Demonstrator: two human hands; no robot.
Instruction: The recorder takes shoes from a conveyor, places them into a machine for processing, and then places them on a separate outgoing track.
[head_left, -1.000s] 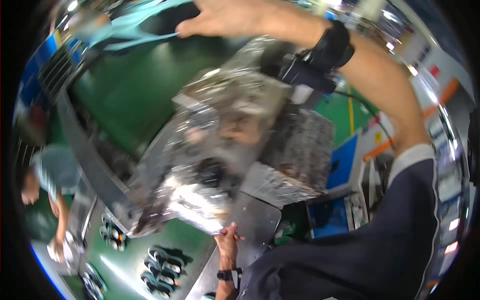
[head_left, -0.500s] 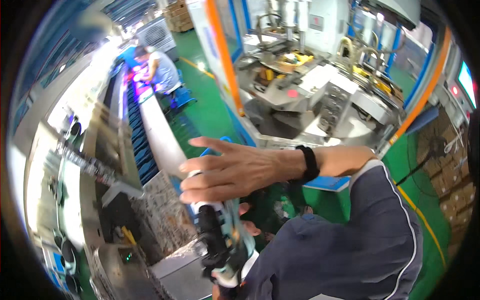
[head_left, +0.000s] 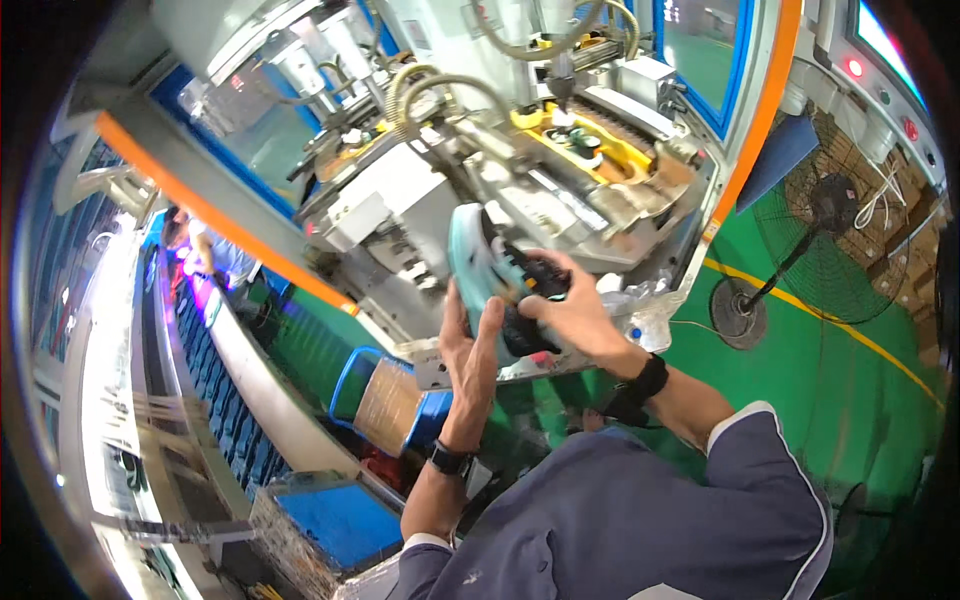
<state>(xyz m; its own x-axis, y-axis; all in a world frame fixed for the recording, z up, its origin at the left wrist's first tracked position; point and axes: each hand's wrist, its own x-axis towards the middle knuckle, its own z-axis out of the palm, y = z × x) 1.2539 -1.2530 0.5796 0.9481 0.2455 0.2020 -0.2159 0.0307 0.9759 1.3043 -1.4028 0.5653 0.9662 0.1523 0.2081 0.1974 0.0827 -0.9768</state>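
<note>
Both my hands hold up a shoe [head_left: 476,262] in front of the open machine. It has a pale teal and white sole and a dark upper, slightly smeared by motion. My left hand [head_left: 470,350] grips its lower left side, thumb raised along the sole. On the right, my right hand [head_left: 580,312] has its fingers and thumb closed round the dark part. The shoe stands tilted, toe or heel upward; I cannot tell which. Beyond it, inside the machine, another shoe [head_left: 580,145] with a dark upper lies in a yellow holder [head_left: 630,158].
The machine's metal bed [head_left: 610,240] lies ahead, between orange-edged posts [head_left: 225,212]. At left runs a conveyor [head_left: 215,400], with a co-worker [head_left: 205,250] farther along it. A blue-framed chair [head_left: 385,405] stands beside it. A floor fan [head_left: 825,215] and a lit screen [head_left: 890,45] are at right.
My view has swung right, from the conveyor to the machine. My right hand, earlier stretched out flat to the left, now grips the shoe. My left hand has come up into clear view.
</note>
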